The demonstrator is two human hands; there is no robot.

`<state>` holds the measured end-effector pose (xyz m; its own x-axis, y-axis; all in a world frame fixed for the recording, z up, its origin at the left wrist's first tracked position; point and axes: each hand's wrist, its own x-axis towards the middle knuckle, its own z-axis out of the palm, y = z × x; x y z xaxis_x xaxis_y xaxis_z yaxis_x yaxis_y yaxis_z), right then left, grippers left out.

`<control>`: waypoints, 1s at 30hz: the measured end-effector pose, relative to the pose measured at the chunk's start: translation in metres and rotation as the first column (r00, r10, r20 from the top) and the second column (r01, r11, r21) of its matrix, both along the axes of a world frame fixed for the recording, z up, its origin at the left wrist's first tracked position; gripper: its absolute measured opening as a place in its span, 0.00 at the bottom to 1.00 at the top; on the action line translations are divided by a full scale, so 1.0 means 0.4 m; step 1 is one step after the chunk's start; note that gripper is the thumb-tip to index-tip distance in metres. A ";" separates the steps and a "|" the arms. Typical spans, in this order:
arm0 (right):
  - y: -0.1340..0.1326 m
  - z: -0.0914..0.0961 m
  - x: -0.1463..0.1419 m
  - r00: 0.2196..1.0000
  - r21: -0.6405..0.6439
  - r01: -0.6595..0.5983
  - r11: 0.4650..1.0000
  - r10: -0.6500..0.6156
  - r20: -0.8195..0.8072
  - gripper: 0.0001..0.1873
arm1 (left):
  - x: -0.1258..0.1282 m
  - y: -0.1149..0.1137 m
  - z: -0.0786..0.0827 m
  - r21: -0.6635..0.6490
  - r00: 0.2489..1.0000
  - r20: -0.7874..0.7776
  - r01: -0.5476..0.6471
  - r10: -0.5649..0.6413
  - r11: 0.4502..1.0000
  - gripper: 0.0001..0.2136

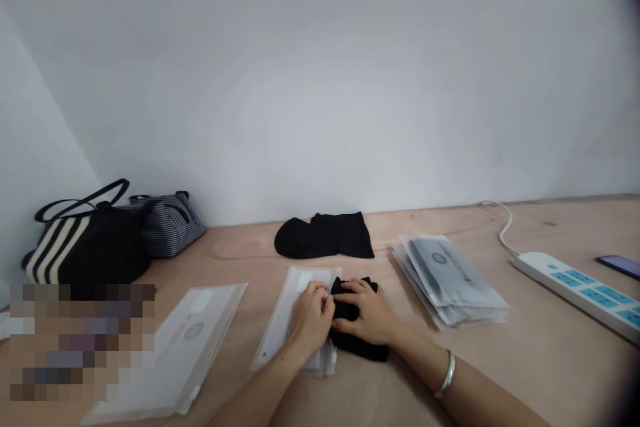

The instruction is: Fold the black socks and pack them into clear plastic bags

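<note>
Centre of the pale plywood bench (500, 373): left hand (311, 317), fingers curled, pinches the mouth of a flat, translucent plastic pouch (283, 327); right hand (367, 317), fingers pressed together, clasps a folded, matte black cloth (357, 345) at the pouch's 3 o'clock edge. Glossy filled pouches (450, 277) lie at 2 o'clock.

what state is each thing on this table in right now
folded black cloth, folded, gripped by the right hand
clear plastic zip bag, flat, under the left hand
stack of filled clear bags, packed, fanned out
empty clear bags, flat, stacked
loose black cloths, unpacked, heaped by the wall
white power strip, visible sockets free
dark phone, lying flat
</note>
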<state>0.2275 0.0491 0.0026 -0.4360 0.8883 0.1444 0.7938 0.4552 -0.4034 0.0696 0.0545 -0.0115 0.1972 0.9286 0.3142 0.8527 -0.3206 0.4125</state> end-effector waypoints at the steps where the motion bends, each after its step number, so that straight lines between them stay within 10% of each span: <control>1: -0.007 -0.004 -0.009 0.999 0.027 0.041 0.999 -0.041 0.002 0.26 | 0.001 -0.004 0.010 0.010 1.000 -0.009 0.029 -0.029 1.000 0.09; 8: -0.046 -0.020 -0.050 0.973 0.111 0.219 0.969 -0.209 -0.095 0.16 | 0.010 -0.041 0.077 0.033 0.953 -0.161 0.265 -0.257 0.964 0.08; 16: -0.081 0.057 0.022 1.000 0.097 -0.009 0.995 0.010 -0.004 0.24 | -0.050 -0.018 0.099 0.036 0.862 -0.313 0.431 -0.399 0.902 0.08; 24: -0.026 0.031 0.081 0.935 0.136 -0.351 0.926 0.340 0.097 0.43 | -0.111 -0.091 0.003 -0.050 0.922 -0.196 0.331 -0.334 0.942 0.25; 30: -0.038 0.043 0.075 0.895 0.132 -0.434 0.891 0.409 0.177 0.41 | -0.108 -0.114 0.053 -0.185 0.828 -0.185 0.500 -0.529 0.846 0.32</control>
<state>0.2574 0.0339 0.0197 -0.7904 0.5854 0.1805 0.5551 0.8091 -0.1929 0.0263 0.0090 0.0096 0.7073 0.7005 0.0946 0.6509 -0.6976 0.2995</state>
